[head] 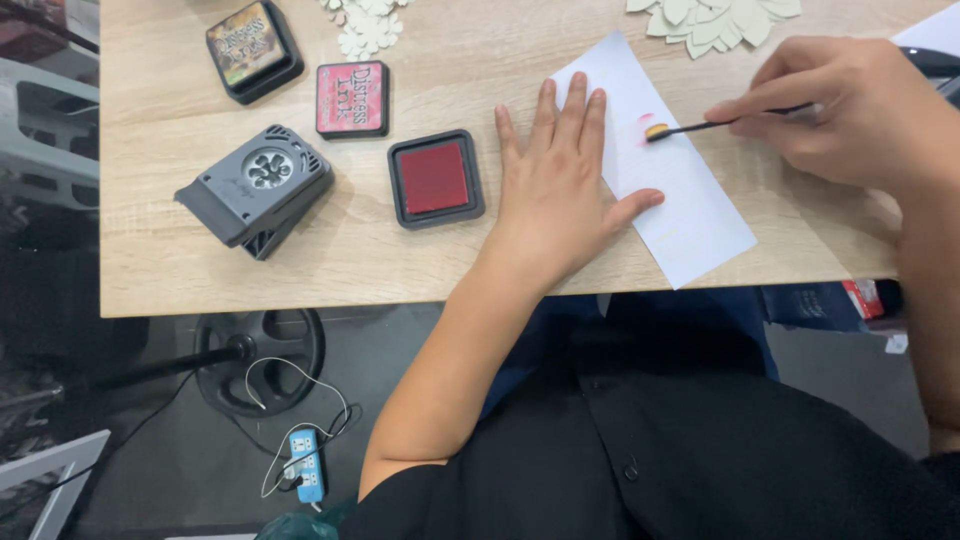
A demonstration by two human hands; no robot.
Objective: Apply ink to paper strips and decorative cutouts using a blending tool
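My left hand [553, 185] lies flat, fingers spread, pressing down the left edge of a white paper sheet [690, 205] on the wooden table [200, 270]. My right hand [850, 105] grips a thin black-handled brush [715, 126]; its small rounded head touches the sheet beside a faint pink smudge [643, 120]. An open red ink pad [435, 178] in a black case sits just left of my left hand.
A pink ink pad lid [352, 98], a closed dark ink pad [252, 48] and a grey flower-shaped paper punch [255, 190] lie on the left. Pale paper flower cut-outs [715, 20] and smaller ones [368, 28] rest at the far edge. Below: a stand base [262, 355] and a power strip [307, 466].
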